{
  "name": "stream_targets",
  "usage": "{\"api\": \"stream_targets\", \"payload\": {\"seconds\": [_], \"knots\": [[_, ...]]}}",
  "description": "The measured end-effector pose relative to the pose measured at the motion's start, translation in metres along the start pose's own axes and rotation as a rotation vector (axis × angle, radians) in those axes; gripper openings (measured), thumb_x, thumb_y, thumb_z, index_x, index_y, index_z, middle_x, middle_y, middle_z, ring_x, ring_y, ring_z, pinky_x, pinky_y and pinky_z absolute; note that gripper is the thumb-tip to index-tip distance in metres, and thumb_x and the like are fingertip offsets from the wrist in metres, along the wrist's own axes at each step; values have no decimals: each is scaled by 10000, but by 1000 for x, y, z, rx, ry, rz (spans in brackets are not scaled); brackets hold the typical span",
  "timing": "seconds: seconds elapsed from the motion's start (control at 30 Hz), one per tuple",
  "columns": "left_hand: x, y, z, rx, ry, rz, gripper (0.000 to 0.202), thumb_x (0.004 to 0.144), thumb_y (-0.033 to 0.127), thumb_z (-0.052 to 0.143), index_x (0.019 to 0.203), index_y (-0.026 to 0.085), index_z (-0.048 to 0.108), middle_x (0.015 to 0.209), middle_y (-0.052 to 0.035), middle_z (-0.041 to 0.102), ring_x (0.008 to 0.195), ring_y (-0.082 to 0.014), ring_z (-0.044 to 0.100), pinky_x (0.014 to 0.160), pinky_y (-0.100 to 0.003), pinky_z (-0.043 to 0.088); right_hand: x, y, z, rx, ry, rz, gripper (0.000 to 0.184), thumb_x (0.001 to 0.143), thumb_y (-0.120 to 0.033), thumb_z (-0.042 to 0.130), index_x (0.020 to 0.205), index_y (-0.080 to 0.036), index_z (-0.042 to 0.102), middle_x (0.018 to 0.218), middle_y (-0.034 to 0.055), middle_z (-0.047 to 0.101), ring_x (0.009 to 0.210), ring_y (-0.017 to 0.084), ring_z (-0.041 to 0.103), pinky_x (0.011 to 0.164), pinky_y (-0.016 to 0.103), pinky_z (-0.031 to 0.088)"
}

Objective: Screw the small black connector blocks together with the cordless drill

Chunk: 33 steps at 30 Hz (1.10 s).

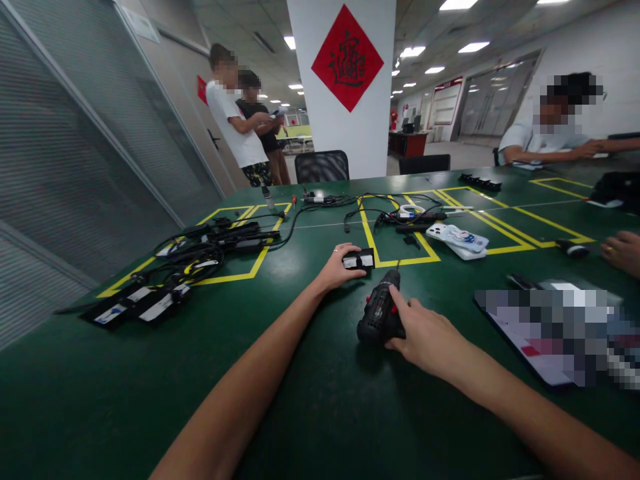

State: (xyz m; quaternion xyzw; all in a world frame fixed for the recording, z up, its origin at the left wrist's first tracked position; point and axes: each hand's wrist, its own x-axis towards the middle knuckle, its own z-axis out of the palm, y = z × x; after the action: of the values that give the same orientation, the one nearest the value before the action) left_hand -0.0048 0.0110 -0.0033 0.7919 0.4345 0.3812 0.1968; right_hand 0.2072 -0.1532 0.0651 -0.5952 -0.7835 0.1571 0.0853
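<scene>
My right hand point(420, 327) is closed round the grip of a black cordless drill point(381, 308) with red details. The drill lies low over the green table, its thin bit pointing away from me. Just beyond and to the left, my left hand point(342, 265) grips a small black rectangular piece point(366, 259) with white labels on its face. The drill bit and the black piece are apart, with a short gap between them.
Tangled black cables and labelled black pieces point(150, 303) lie at left on the green table point(300, 413). More cables and tools point(407, 217) are at the back. Two phones point(457, 240) rest at right, near a blurred flat object point(540, 340). Another person's hand point(623, 252) is at the right edge.
</scene>
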Motion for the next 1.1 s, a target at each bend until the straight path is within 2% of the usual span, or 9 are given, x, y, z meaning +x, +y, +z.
{"api": "stream_targets", "payload": {"seconds": [0.13, 0.23, 0.33, 0.43, 0.53, 0.63, 0.8, 0.93, 1.1], "knots": [[-7, 11, 3, 165, 30, 81, 598, 599, 341, 769, 1136, 216, 537, 1393, -106, 295, 1312, -283, 294, 1083, -453, 288, 20, -3, -31, 42, 80, -37, 670, 717, -489, 651, 1287, -176, 491, 1012, 162, 656, 926, 358, 624, 768, 483, 462], [-12, 17, 3, 310, 37, 172, 477, 690, 286, 699, 1133, 224, 534, 1365, -94, 363, 1311, -279, 293, 1107, -502, 221, 61, -5, -39, 137, 230, -39, 498, 849, -453, 530, 1234, -139, 506, 1015, 134, 647, 1014, 300, 585, 860, 490, 428], [-14, 19, 2, 388, 35, 227, 396, 759, 248, 621, 1141, 209, 525, 1273, -90, 464, 1265, -253, 353, 1101, -482, 245, 109, -2, -23, 285, 297, -48, 306, 914, -367, 485, 1138, -171, 555, 1062, 65, 629, 925, 193, 614, 825, 411, 478], [-13, 21, 1, 411, 16, 238, 375, 789, 237, 576, 1156, 189, 517, 1203, -97, 507, 1172, -233, 436, 1053, -430, 334, 138, 9, 4, 427, 312, -27, 241, 905, -320, 519, 1063, -151, 586, 1028, 53, 632, 858, 173, 627, 748, 369, 515], [-13, 25, 2, 435, 18, 231, 360, 809, 245, 539, 1163, 185, 517, 1180, -106, 515, 1135, -236, 458, 1030, -425, 358, 146, 23, 23, 547, 339, -28, 248, 904, -311, 524, 1085, -150, 573, 1034, 55, 625, 848, 171, 628, 730, 362, 522], [-14, 30, 3, 431, 44, 225, 363, 819, 265, 525, 1174, 189, 510, 1174, -107, 515, 1132, -234, 461, 1022, -412, 370, 141, 28, 27, 646, 360, -80, 255, 905, -314, 520, 1098, -155, 568, 1044, 57, 622, 857, 174, 626, 738, 368, 521], [-16, 36, 6, 411, 140, 279, 405, 826, 273, 525, 1222, 203, 474, 1260, -115, 460, 1215, -238, 408, 1048, -418, 353, 134, 18, 26, 786, 347, -228, 293, 904, -302, 524, 1164, -167, 537, 1094, 66, 609, 905, 189, 620, 777, 393, 512], [-16, 38, 7, 424, 173, 347, 406, 834, 236, 506, 1235, 203, 455, 1273, -112, 452, 1222, -226, 411, 1045, -413, 367, 146, 9, 26, 854, 244, -325, 249, 896, -285, 542, 1103, -152, 571, 1049, 55, 627, 854, 172, 633, 734, 363, 529], [-16, 37, 1, 447, 202, 278, 574, 791, 316, 585, 1301, 177, 361, 1320, -136, 403, 1242, -244, 390, 1057, -430, 355, 176, 7, 34, 870, 264, -223, 243, 900, -296, 533, 1093, -153, 571, 1028, 51, 626, 818, 162, 631, 702, 344, 532]]}}
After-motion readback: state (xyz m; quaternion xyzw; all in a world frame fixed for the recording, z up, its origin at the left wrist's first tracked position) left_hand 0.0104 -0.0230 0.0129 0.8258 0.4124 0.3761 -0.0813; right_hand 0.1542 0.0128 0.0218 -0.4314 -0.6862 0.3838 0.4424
